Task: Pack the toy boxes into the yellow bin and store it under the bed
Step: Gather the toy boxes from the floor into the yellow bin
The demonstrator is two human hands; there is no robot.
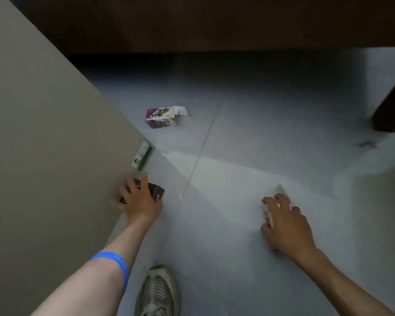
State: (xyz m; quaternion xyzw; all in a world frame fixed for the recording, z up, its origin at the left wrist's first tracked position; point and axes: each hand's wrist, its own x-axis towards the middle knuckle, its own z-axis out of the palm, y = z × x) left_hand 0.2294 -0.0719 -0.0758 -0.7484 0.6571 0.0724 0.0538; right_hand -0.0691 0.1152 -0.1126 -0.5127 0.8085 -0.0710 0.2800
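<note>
Head view, nearest us: our left hand (138, 198) grips a dark toy box (155, 191) at lower left, our right hand (283, 224) curls round a pale box (281, 192) — both gathered for packing. Farther up, an open-flapped box (163, 117) lies on the floor (260, 133); no yellow bin shows.

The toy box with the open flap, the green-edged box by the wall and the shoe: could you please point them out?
toy box with the open flap (162, 119): head view, printed side.
green-edged box (142, 156): head view, white face.
shoe (157, 293): head view, laced top.
</note>
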